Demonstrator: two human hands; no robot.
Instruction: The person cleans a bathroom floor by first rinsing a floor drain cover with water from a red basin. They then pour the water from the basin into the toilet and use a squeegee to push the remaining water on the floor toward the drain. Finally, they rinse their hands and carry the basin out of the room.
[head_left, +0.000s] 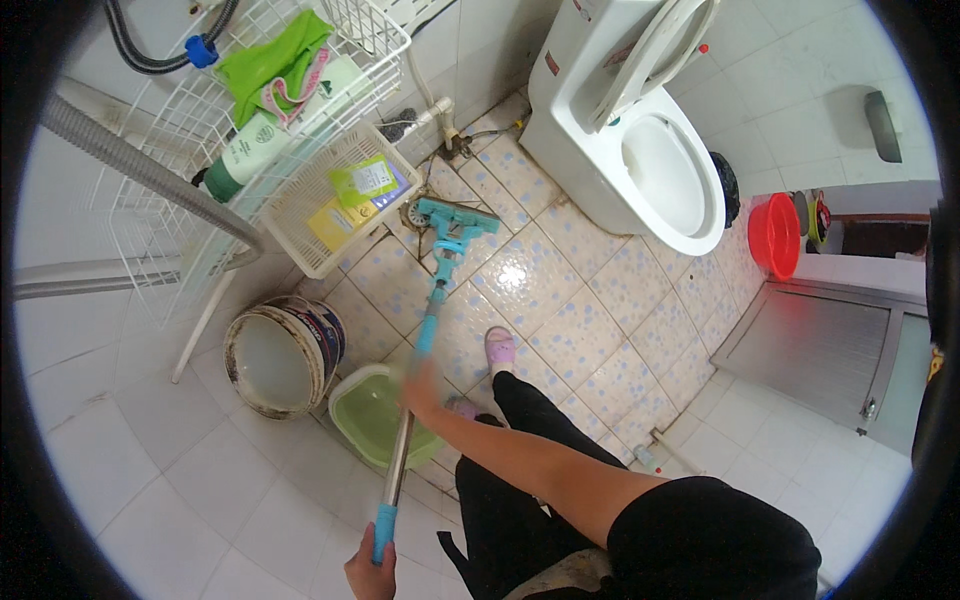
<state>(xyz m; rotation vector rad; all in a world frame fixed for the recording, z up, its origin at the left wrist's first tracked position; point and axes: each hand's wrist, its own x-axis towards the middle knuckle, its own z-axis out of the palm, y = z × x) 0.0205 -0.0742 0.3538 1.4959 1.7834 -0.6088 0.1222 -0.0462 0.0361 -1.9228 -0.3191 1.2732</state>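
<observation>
A sponge mop with a teal head (457, 216) rests on the patterned tile floor near a floor drain. Its blue and metal pole (401, 454) slants down to the lower left. My right hand (421, 388), blurred, is around the middle of the pole, above a light green basin (367, 412). Lower down, my left hand (371, 564) holds the blue grip at the pole's end. Left of the basin stands a dirty-rimmed bucket (327, 337) of cloudy liquid. My feet are in pink slippers (500, 346), just right of the pole.
A white toilet (585, 172) with its lid raised stands at the upper right. At the upper left are a white wire rack (382, 37) and a plastic basket (319, 266) with packets. A red basin (775, 236) and a metal-framed door panel (810, 337) are at the right.
</observation>
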